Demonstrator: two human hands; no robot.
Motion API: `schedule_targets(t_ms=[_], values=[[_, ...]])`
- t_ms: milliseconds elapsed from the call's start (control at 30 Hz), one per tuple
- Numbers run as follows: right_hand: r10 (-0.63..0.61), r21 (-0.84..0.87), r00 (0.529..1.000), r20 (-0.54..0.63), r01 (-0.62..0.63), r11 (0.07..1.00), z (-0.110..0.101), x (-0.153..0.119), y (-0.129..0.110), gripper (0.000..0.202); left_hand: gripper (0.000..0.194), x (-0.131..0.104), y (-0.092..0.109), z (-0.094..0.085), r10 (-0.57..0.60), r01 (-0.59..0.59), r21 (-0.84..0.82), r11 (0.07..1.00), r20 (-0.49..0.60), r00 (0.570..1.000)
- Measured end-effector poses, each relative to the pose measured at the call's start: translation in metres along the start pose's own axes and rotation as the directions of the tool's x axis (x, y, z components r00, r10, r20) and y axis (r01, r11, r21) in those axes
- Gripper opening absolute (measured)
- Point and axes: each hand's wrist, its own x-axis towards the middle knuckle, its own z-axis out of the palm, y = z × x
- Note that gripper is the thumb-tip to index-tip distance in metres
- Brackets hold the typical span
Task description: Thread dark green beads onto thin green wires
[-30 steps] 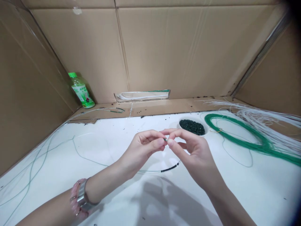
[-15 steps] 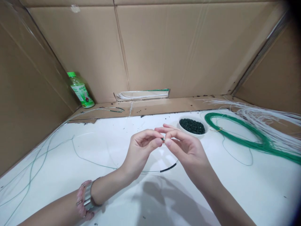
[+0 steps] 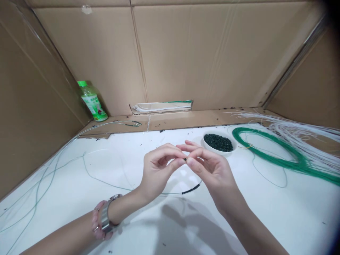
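Note:
My left hand and my right hand meet fingertip to fingertip above the white table. A tiny dark green bead sits in the pinch of my left thumb and index finger. My right thumb and index finger are pinched against it, on the green wire, whose tip is hidden by the fingers. Lower down, the thin green wire runs under my hands and carries a row of dark beads. Just beyond my right hand stands a white bowl filled with loose dark beads.
On the right lie a coil of green wire and a bundle of white strands. Long loose wires cross the left side, some ending in beads. A green-capped bottle stands in the back left corner. Cardboard walls enclose the table.
My left hand has closed in on my right fingertips, so the gap between them has narrowed and less of the bead shows. My right hand has barely moved.

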Motion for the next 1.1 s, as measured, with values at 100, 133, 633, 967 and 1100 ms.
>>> schedule_targets(t_ms=[100,133,633,967,1100], values=[[0.014,0.005,0.999,0.04,-0.014,1.0,-0.005,0.002,0.0,0.019,0.005,0.001,0.0,-0.004,0.025,-0.028,0.119,0.992,0.029,0.999],[0.022,0.013,0.998,0.056,-0.022,1.0,-0.005,0.003,0.001,0.02,0.005,0.002,0.0,-0.005,0.026,-0.031,0.144,0.989,0.036,0.999],[0.074,0.045,0.996,0.045,-0.076,0.996,-0.006,0.008,0.006,0.016,0.008,0.006,-0.005,-0.006,0.035,-0.042,0.112,0.993,0.065,0.997],[0.128,0.072,0.99,0.063,-0.132,0.989,-0.009,0.01,0.006,0.014,0.011,0.008,-0.011,-0.009,0.181,-0.192,0.102,0.976,0.105,0.978],[0.104,0.029,0.993,0.062,-0.106,0.994,-0.009,0.01,0.008,0.012,0.011,0.006,-0.015,-0.009,0.191,-0.201,0.126,0.971,0.094,0.977]])
